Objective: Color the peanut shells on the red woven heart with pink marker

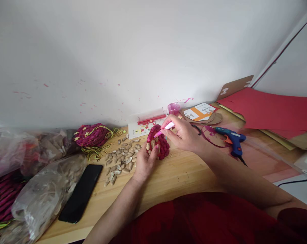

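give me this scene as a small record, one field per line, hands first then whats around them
left hand: holds a dark red braided piece above the table
right hand: grips a pink-and-white tool, exact type unclear, tip at the braided piece
left side: loose peanuts, black phone, plastic bag, braided bundle with gold stars
behind hands: pink-stained cup
right side: blue glue gun, red sheets
wall: white, pink specks

A craft workspace: glue gun (pixel 235 140), red paper (pixel 269 110), pink-spattered wall (pixel 102 74).
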{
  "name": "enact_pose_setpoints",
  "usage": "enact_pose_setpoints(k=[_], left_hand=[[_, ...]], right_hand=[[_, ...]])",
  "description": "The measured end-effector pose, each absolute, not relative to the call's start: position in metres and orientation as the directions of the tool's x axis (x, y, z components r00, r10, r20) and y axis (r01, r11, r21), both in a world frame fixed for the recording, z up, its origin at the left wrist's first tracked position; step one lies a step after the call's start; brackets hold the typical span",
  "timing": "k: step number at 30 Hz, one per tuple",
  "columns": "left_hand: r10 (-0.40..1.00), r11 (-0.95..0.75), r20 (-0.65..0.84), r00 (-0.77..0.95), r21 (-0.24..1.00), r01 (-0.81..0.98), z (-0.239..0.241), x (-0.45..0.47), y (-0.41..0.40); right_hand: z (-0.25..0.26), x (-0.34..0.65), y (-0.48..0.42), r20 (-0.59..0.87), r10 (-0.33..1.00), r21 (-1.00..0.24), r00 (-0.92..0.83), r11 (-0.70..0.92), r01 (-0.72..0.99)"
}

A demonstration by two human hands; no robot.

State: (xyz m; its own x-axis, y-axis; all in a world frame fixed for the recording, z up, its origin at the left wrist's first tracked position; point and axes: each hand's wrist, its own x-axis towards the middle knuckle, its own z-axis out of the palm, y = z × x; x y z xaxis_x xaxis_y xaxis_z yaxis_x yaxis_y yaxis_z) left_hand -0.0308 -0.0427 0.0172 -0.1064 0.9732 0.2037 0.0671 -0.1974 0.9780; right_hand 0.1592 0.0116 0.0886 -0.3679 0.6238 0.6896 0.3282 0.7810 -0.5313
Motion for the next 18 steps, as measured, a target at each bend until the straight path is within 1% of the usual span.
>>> enact_pose_setpoints(k=[5,7,11,15,18], left_hand=[[0.971,-0.212,0.219,-0.092,0.974,0.082,0.0142,-0.0318,-0.0421],[0.968,-0.225,0.235,-0.085,0.968,0.108,0.0128,-0.0321,-0.0422],[0.967,-0.227,0.241,-0.079,0.963,0.148,0.0113,-0.0322,-0.0420],[0.970,-0.224,0.231,-0.073,0.969,0.101,0.0106,-0.0320,-0.0415],[0.969,-0.232,0.240,-0.059,0.965,0.122,0.0109,-0.0322,-0.0416]], right_hand=[[0.0897,0.1619,0.0123,0.727,0.597,-0.473,-0.339,0.794,0.381],[0.0920,0.1639,0.0122,0.722,0.610,-0.482,-0.326,0.782,0.395],[0.0953,0.1662,0.0119,0.680,0.637,-0.538,-0.362,0.770,0.343],[0.0944,0.1676,0.0133,0.694,0.630,-0.505,-0.349,0.771,0.389],[0.0947,0.1680,0.0132,0.701,0.620,-0.508,-0.352,0.781,0.363]])
